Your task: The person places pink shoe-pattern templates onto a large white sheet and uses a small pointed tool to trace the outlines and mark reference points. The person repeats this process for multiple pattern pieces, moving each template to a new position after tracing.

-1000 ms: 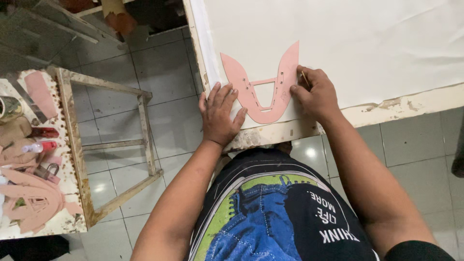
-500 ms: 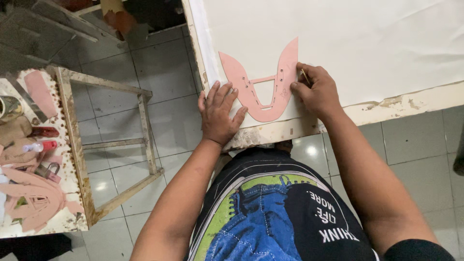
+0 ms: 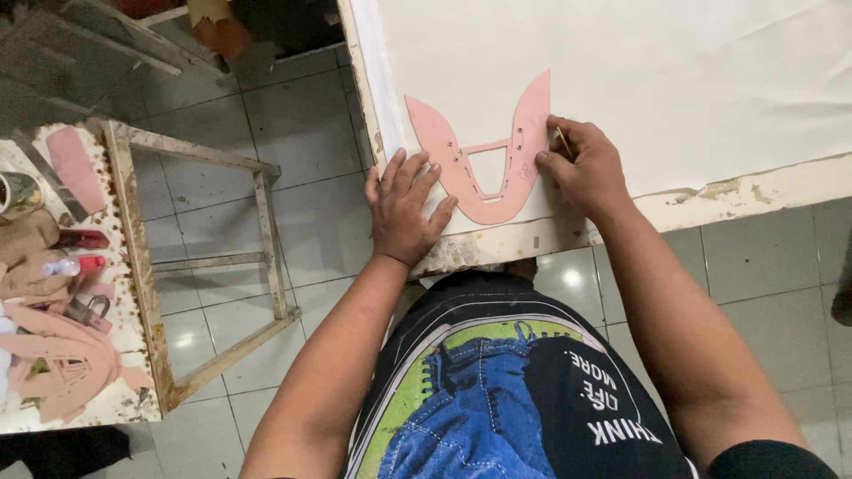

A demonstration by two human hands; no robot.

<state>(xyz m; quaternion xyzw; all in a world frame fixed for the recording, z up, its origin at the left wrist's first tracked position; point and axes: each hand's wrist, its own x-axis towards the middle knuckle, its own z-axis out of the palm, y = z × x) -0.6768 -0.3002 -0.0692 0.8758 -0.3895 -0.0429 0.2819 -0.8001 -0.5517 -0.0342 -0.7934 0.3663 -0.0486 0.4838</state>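
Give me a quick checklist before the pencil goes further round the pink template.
1. Template flat on the white sheet: ok.
2. Left hand pressing the template's left arm, fingers spread: ok.
3. Right hand at the template's right arm, gripping a pencil: ok.
4. Pencil tip against the template edge: cannot tell, fingers hide it.
5. Sheet smooth beside the template: ok, only faint creases farther off.
6. Template wholly on the table: ok, its curved base lies near the front edge.

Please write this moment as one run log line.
left hand: flat, pressing pink U-shaped template | right hand: holds pencil at template edge | surface: white sheet
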